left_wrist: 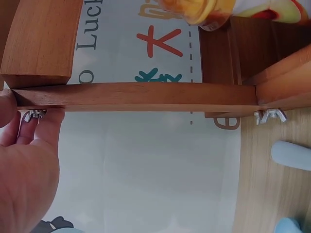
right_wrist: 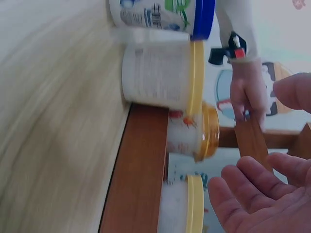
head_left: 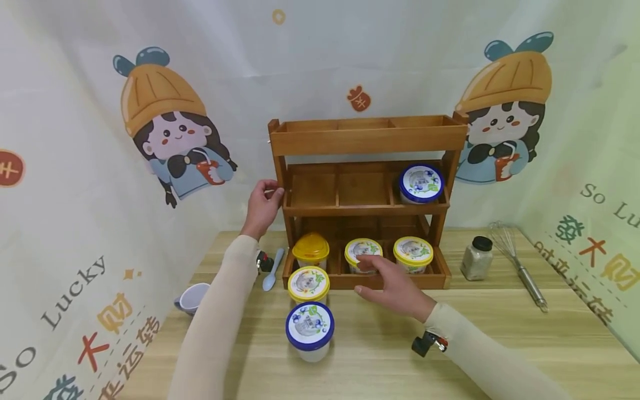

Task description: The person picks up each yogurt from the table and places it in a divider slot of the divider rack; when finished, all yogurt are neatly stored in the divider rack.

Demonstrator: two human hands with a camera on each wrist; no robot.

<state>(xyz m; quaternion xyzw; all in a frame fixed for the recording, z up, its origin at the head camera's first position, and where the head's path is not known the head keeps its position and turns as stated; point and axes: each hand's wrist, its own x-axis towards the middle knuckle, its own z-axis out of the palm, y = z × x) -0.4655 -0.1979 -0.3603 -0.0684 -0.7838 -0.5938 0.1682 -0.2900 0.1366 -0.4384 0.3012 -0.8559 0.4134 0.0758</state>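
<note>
A brown wooden shelf rack [head_left: 370, 141] stands at the back of the table. My left hand [head_left: 263, 208] grips its left side post [left_wrist: 146, 96] between thumb and fingers, close to a wing nut [left_wrist: 35, 115]. The right hand [head_left: 397, 286] hovers in front of the lower tier with fingers spread, holding nothing. Behind its fingertips are a yellow-lidded tub [head_left: 364, 246] and, to the right, another yellow-lidded tub [head_left: 413, 251]. A tub with a domed orange-yellow lid [head_left: 311, 248] occupies the lower left compartment. One blue-lidded tub [head_left: 421, 183] sits in the middle tier's right compartment.
On the table before the rack stand a yellow-lidded tub [head_left: 309, 282] and a blue-lidded tub [head_left: 310, 328]. At left are a pale blue spoon [head_left: 272, 273] and a cup [head_left: 194, 298]. A black-capped jar [head_left: 476, 259] and a whisk [head_left: 525, 278] lie to the right.
</note>
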